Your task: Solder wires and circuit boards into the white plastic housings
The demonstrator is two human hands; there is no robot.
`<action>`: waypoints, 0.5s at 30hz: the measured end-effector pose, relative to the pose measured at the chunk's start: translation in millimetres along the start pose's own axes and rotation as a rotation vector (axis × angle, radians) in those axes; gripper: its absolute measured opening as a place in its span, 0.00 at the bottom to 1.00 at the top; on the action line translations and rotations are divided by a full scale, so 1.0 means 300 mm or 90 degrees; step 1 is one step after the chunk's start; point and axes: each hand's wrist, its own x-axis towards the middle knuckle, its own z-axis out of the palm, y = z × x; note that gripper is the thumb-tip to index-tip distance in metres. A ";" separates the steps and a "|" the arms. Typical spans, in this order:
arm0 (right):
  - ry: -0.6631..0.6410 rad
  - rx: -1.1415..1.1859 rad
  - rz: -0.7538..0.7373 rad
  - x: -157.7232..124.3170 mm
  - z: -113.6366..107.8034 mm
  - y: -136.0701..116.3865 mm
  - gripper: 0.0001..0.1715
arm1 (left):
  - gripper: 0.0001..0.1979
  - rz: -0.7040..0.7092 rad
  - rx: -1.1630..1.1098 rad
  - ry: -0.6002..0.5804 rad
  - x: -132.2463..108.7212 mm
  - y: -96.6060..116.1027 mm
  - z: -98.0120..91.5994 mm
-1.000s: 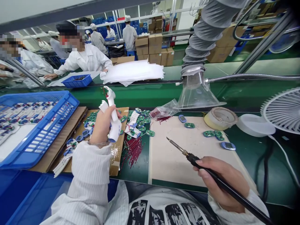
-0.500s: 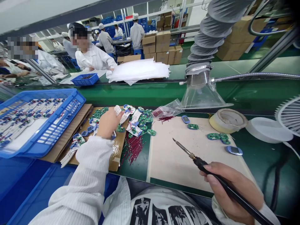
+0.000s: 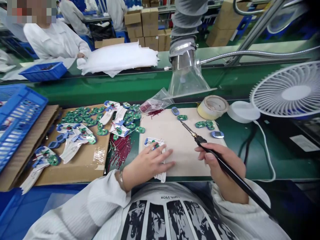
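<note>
My right hand (image 3: 222, 166) is closed round the black handle of a soldering iron (image 3: 212, 153), its metal tip pointing up and left over the beige mat (image 3: 185, 160). My left hand (image 3: 150, 163) lies spread over a white plastic piece (image 3: 161, 175) with a blue end and small wires, at the mat's left side. The fingers hide the middle of that piece. Green circuit boards (image 3: 182, 117) and small blue display units (image 3: 217, 134) lie farther back on the mat. Dark red wires (image 3: 121, 150) are heaped left of the mat.
On cardboard (image 3: 82, 163) at left lie several boards and white pieces, beside a blue basket (image 3: 22, 120). Behind the mat hang a clear fume hood (image 3: 187, 80) and a tape roll (image 3: 212, 107) stands below. A white fan (image 3: 290, 90) is at right. A co-worker (image 3: 55, 40) sits across.
My left hand has come from the pile on the cardboard to the mat, where a white piece now lies under it. The view has shifted right; the soldering iron stays in my right hand.
</note>
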 end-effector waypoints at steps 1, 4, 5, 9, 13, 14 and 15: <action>-0.023 0.042 0.021 -0.009 -0.009 0.012 0.10 | 0.26 -0.038 -0.022 -0.018 -0.014 0.003 0.007; -0.116 0.100 0.055 -0.035 -0.031 0.045 0.09 | 0.29 -0.158 -0.119 -0.014 -0.068 -0.010 -0.008; -0.136 0.085 0.052 -0.041 -0.034 0.050 0.09 | 0.27 -0.219 -0.152 0.017 -0.082 -0.020 -0.012; -0.156 0.025 0.000 -0.029 -0.018 0.036 0.07 | 0.13 -0.423 -0.188 0.153 -0.072 -0.067 0.039; -0.175 0.020 -0.053 -0.002 0.028 0.023 0.08 | 0.14 -0.390 -0.250 0.156 -0.010 -0.091 0.126; -0.178 0.018 -0.063 -0.001 0.043 0.026 0.08 | 0.13 -0.369 -0.279 0.155 0.000 -0.092 0.138; -0.179 0.017 -0.070 -0.002 0.059 0.032 0.08 | 0.13 -0.350 -0.306 0.156 0.007 -0.091 0.145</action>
